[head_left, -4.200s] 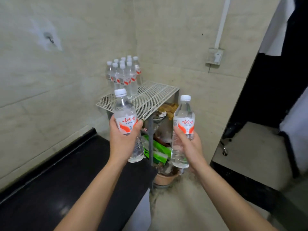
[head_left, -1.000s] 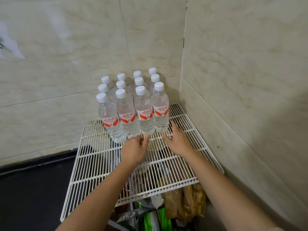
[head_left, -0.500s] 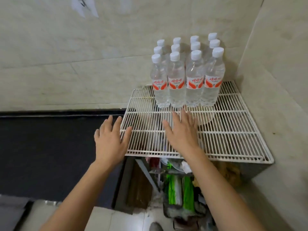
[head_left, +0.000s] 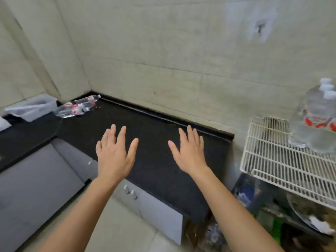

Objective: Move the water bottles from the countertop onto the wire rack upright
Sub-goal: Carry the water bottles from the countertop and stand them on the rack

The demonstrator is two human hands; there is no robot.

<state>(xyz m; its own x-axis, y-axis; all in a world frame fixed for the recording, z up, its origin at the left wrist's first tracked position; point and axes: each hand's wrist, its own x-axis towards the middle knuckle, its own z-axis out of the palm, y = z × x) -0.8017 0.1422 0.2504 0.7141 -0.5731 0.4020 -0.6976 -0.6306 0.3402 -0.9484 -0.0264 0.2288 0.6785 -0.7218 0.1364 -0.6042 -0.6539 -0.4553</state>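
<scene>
Both hands hover palm-down over the black countertop (head_left: 154,142), fingers spread and holding nothing: my left hand (head_left: 115,153) at centre left, my right hand (head_left: 189,151) at centre. A few clear water bottles with red-and-white labels (head_left: 76,108) lie on their sides in the far left corner of the counter, well beyond my hands. At the right edge stands the white wire rack (head_left: 269,160), with several upright bottles (head_left: 316,120) at its back, partly cut off by the frame.
A clear plastic bag or tray (head_left: 31,108) lies on the counter's left wing. Grey cabinet fronts (head_left: 41,179) run below the counter. Under the rack sit cluttered packets and bowls (head_left: 300,215). Tiled walls close the corner.
My view has swung left from the rack to the countertop. Both hands left the rack and now hover open over the black counter. The lying bottles have come into sight.
</scene>
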